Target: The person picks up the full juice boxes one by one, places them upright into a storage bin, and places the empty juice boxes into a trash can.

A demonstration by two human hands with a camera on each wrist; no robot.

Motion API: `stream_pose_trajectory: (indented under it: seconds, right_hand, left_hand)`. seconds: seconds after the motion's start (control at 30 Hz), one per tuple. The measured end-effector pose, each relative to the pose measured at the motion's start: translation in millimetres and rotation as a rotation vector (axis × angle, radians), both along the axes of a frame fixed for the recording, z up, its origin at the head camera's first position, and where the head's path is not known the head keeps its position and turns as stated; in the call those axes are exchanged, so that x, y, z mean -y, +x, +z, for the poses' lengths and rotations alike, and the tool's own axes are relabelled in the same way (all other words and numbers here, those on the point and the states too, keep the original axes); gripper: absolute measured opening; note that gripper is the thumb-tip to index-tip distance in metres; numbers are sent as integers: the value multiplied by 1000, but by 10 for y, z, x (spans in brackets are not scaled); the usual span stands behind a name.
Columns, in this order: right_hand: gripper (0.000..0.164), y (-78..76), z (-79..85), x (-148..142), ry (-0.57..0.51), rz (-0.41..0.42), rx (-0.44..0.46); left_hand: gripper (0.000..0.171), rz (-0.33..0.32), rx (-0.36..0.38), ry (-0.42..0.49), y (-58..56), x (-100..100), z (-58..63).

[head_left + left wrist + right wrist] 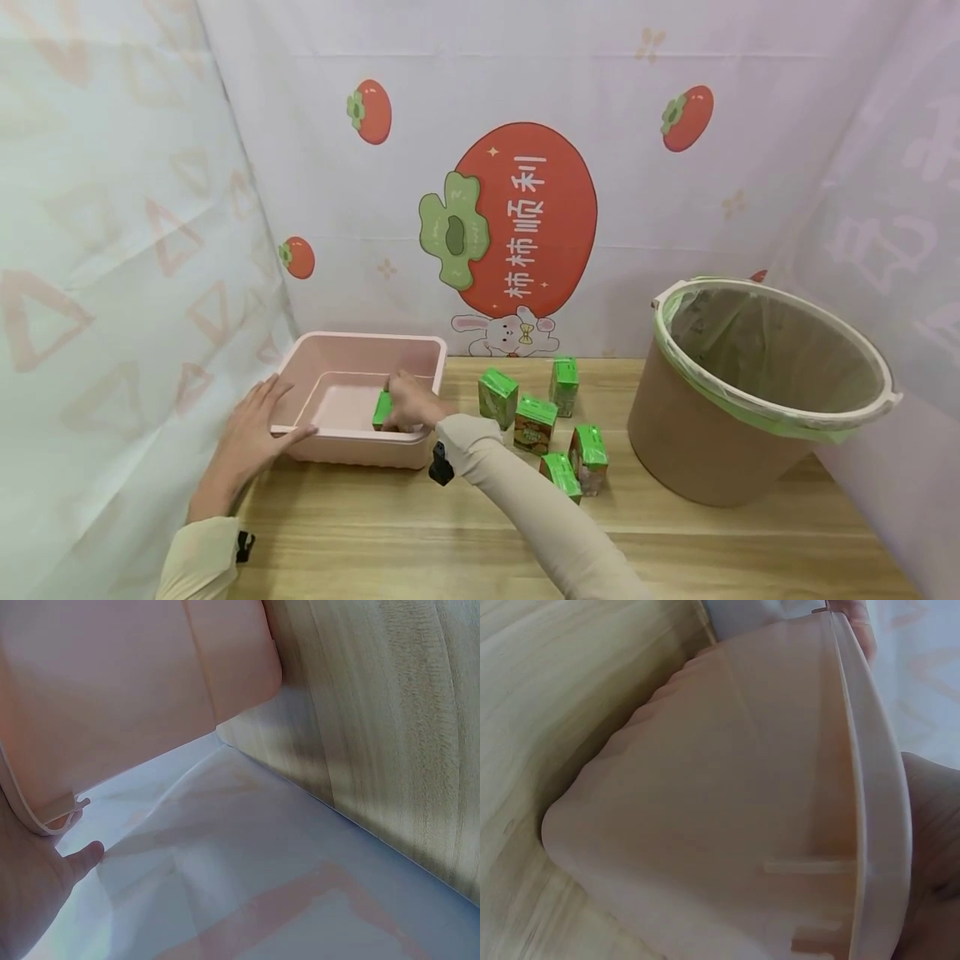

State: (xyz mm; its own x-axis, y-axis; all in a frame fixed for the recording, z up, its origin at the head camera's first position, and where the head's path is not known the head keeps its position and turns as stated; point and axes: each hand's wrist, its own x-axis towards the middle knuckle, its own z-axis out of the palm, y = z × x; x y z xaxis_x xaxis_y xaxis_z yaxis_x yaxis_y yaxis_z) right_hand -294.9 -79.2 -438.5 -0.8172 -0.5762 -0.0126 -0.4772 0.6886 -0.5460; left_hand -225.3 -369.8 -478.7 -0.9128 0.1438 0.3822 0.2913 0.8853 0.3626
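Note:
A pink plastic basin [352,450] stands on the left of the wooden table in the head view. My left hand [251,433] rests at its near left corner, thumb lying over the front rim and the other fingers stretched out along the left side. My right hand [411,402] reaches over the basin's right rim and holds a small green-topped drink carton [382,409] inside; its fingertips are partly hidden. The right wrist view shows mostly the basin's outer wall [705,780], which hides the carton. Several similar cartons [535,423] stand right of the basin.
A large brown bucket [697,433] lined with a clear green-tinged bag stands at the right of the table [375,533]. Behind hangs a white backdrop [637,208] with persimmon prints, and printed cloth [127,250] also closes off the left side.

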Motion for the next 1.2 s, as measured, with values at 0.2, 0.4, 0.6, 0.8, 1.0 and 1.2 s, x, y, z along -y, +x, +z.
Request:
stream_pose_trajectory:
  seconds: [0.2,0.4,0.6,0.8,1.0,1.2]
  right_hand:
    - [56,1,-14,23,108,10,-49]
    - [54,24,-4,15,154,-14,-34]
    - [70,48,33,-43,138,25,-31]
    - [78,57,117,-202,47,82,-75]
    - [71,87,225,-437,-33,118,-88]
    - [69,170,341,-695,-93,115,-60]
  left_hand:
    - [92,3,13,3,9,2,12]
    - [90,1,3,6,-5,-10,16]
    - [90,-5,-4,6,1,-8,1]
    - [91,-6,9,30,14,8,8]
    - [91,-12,4,16,-5,-10,5]
    - [91,-14,17,35,25,-3,5]
